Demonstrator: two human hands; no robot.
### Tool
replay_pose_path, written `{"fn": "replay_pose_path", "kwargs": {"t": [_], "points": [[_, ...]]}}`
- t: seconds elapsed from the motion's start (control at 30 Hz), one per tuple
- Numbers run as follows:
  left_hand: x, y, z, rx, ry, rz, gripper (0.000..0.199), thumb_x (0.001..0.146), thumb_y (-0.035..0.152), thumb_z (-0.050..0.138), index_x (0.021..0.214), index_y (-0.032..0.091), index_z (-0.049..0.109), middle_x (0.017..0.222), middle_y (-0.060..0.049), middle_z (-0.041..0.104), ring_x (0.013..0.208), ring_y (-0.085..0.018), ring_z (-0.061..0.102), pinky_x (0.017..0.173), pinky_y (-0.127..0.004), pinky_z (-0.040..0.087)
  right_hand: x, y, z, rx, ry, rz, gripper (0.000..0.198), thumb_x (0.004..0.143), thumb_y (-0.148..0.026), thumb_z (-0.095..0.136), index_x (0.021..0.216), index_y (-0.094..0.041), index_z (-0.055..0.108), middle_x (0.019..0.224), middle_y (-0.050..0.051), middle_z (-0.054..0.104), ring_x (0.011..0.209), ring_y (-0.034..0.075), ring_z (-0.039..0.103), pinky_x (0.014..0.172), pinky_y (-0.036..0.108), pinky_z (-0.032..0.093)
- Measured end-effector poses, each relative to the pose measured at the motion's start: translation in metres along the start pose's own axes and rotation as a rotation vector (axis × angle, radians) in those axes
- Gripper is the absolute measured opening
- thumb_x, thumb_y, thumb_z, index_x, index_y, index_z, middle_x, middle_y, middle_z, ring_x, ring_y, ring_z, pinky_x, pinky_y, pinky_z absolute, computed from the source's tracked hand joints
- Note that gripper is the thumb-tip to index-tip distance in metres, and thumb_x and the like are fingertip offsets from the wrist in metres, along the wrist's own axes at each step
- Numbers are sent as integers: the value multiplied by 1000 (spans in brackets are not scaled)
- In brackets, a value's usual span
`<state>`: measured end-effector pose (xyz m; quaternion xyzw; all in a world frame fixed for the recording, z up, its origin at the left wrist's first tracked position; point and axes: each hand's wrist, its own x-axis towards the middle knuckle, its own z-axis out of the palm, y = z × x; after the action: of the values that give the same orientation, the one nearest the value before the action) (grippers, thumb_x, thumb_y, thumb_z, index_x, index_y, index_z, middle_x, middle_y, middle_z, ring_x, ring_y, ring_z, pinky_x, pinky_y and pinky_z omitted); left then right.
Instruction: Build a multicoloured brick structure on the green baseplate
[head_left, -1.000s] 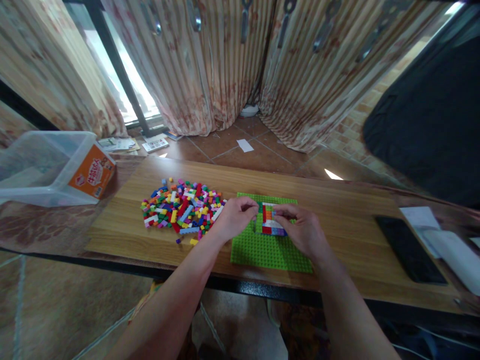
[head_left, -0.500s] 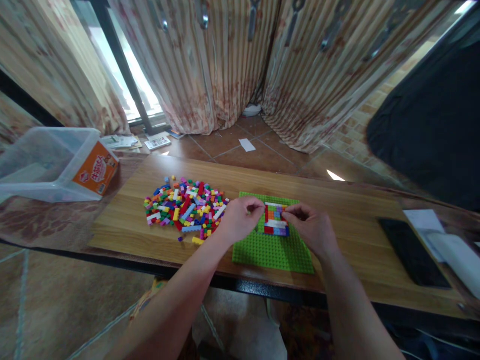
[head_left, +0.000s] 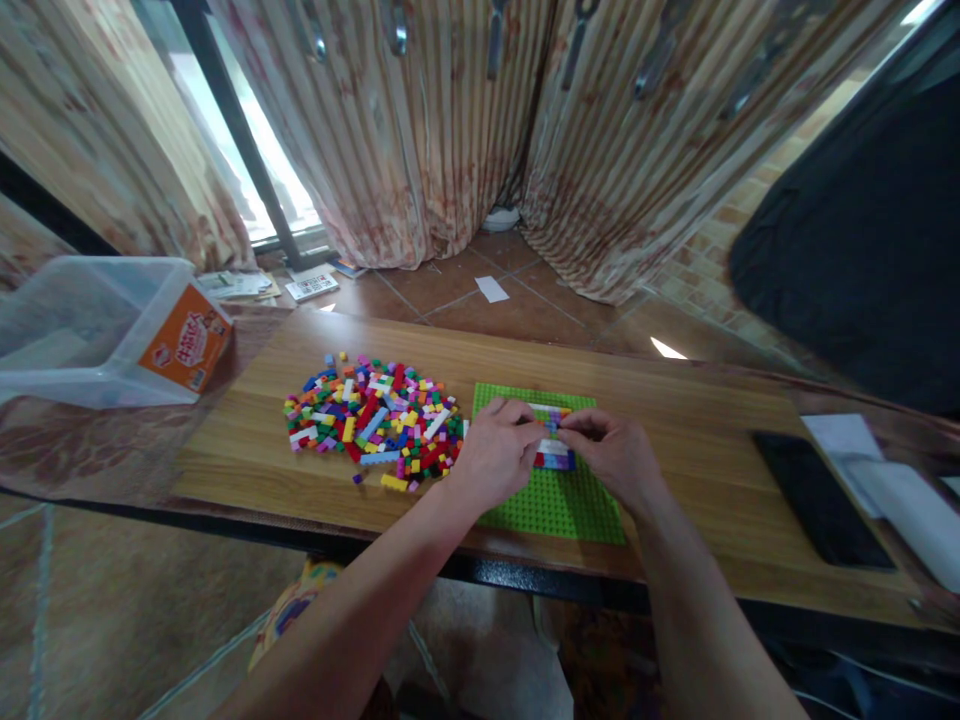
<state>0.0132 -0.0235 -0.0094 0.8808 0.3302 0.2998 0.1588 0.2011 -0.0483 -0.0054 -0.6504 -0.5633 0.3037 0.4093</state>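
A green studded baseplate (head_left: 551, 512) lies on the wooden table. On its upper middle is a low block of coloured toy bricks (head_left: 555, 461) in white, red, blue and orange rows, partly covered by my hands. My left hand (head_left: 499, 445) reaches over the left side of these bricks, fingers pinched together; anything between the fingertips is hidden. From the right, my right hand (head_left: 611, 448) has thumb and forefinger closed at the bricks' right edge, and whatever they hold is too small to make out. Left of the plate spreads a pile of loose toy bricks (head_left: 375, 420) in many colours.
A clear plastic bin (head_left: 97, 330) with an orange label stands at the table's left end. To the right lie a black phone-like slab (head_left: 821, 500) and white papers (head_left: 847, 445). Striped curtains (head_left: 420, 130) hang beyond the table.
My left hand has moved right, over the bricks on the plate, and now covers their left part. The right hand stays at their right edge, its fingertips slightly further left.
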Motion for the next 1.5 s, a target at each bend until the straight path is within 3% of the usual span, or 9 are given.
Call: {"fn": "replay_pose_path", "kwargs": {"t": [0.3, 0.6, 0.73, 0.9, 1.07, 1.5], "points": [[1, 8, -6, 176, -111, -27, 25, 93, 20, 49, 105, 21, 72, 109, -9, 63, 99, -24, 54, 88, -40, 45, 0, -1, 1, 9, -1, 9, 24, 69, -42, 71, 73, -19, 72, 70, 4, 73, 63, 18, 65, 64, 32, 50], [3, 23, -7, 385, -135, -50, 18, 93, 22, 50, 95, 21, 68, 106, -8, 64, 100, -27, 53, 92, -48, 40, 0, -4, 3, -21, 11, 32, 22, 68, -41, 69, 72, -19, 72, 70, 5, 74, 65, 19, 67, 65, 32, 52], [3, 24, -4, 388, -112, -58, 18, 93, 21, 49, 96, 21, 67, 104, -7, 64, 101, -27, 53, 96, -50, 38, -1, -3, 3, -40, 10, 41, 21, 67, -39, 69, 74, -19, 72, 72, 5, 75, 66, 20, 67, 65, 33, 51], [-2, 21, 0, 325, -93, -52, 20, 94, 25, 48, 100, 20, 66, 110, -6, 63, 103, -26, 52, 91, -43, 41, -1, 1, 2, -26, -8, 34, 24, 68, -42, 70, 75, -19, 73, 75, 6, 76, 69, 22, 69, 67, 34, 53], [-6, 20, 3, 270, -69, -48, 26, 96, 25, 45, 114, 22, 64, 111, -5, 64, 105, -25, 52, 92, -42, 40, 0, 2, 0, -51, -13, 18, 27, 68, -47, 71, 74, -21, 74, 75, 6, 76, 68, 22, 70, 67, 34, 56], [-4, 27, 8, 313, -92, -90, 21, 95, 25, 46, 99, 20, 66, 107, -5, 61, 103, -25, 51, 87, -43, 41, 1, 1, -3, -100, -28, 59, 26, 63, -45, 68, 73, -22, 74, 73, 4, 75, 69, 23, 70, 68, 35, 56]]}}
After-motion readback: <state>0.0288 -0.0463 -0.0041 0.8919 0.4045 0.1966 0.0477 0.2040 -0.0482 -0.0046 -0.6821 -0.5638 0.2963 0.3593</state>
